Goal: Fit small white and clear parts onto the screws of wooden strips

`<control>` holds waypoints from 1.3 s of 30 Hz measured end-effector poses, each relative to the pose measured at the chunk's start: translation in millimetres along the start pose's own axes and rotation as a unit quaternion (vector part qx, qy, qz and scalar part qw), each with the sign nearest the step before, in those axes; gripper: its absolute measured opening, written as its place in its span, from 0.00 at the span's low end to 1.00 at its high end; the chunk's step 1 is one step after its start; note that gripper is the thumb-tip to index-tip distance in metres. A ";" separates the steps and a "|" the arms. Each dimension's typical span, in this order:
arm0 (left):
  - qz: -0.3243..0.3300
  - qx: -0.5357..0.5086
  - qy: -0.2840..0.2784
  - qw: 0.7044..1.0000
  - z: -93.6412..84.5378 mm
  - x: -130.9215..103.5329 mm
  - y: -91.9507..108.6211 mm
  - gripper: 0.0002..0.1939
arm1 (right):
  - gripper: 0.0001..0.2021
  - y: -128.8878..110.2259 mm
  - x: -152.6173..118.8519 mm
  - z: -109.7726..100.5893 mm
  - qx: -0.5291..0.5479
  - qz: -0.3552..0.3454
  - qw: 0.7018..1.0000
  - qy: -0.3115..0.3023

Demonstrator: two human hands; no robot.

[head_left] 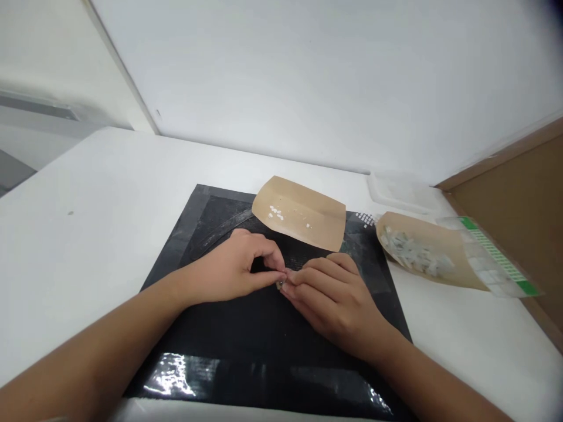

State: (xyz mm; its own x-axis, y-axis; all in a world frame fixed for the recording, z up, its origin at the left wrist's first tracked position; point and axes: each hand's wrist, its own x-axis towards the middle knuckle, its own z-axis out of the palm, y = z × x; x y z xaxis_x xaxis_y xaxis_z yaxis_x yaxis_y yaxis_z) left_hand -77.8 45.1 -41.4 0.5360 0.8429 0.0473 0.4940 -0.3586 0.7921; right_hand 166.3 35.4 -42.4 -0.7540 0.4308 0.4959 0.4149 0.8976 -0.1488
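Above the middle of a black mat (264,334), my left hand (240,264) and my right hand (329,293) meet at the fingertips. Between them shows a tiny shiny piece (280,283), too small to name, pinched by the right fingers and touched by the left thumb and forefinger. Just beyond the hands lies a tan paper tray (316,208) with several small white pieces (276,213) on it.
At the right, a second tan tray (461,266) holds many translucent pieces (413,252), with a green-edged clear plastic sheet (497,252) over its end. Small white squares (365,220) sit between the trays. A clear plastic container (400,190) stands near the wall.
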 end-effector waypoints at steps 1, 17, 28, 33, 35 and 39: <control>-0.008 -0.017 -0.002 1.000 0.0 0.8 -0.7 0.05 | 0.09 -1.3 -0.8 0.2 -0.011 -0.003 1.000 -0.001; -0.073 -0.118 -0.021 0.990 1.0 2.5 -0.2 0.08 | 0.06 -6.9 -4.9 -1.6 -0.059 -0.005 0.998 -0.020; -0.065 -0.110 -0.005 0.992 0.4 2.4 3.3 0.07 | 0.08 -7.9 -0.8 -6.1 -0.064 -0.034 0.997 -0.037; -0.058 -0.100 -0.003 0.993 0.5 3.0 2.5 0.07 | 0.08 -10.9 -0.3 -5.4 -0.077 -0.044 0.996 -0.026; -0.056 -0.099 -0.003 0.994 0.5 2.9 2.3 0.07 | 0.08 -11.2 -1.0 -5.2 -0.082 -0.045 0.995 -0.023; -0.059 -0.108 -0.009 0.992 -0.7 2.7 1.0 0.07 | 0.06 -9.1 -2.1 -6.5 -0.082 -0.035 0.996 -0.018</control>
State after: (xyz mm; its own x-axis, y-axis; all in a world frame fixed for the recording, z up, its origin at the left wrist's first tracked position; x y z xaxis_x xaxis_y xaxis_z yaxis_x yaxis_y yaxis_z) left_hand -76.4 47.4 -40.1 0.4954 0.8664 -0.0632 0.3977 -0.1614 0.9032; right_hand 167.5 25.7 -36.6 -0.8004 0.3732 0.4692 0.4363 0.8993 0.0290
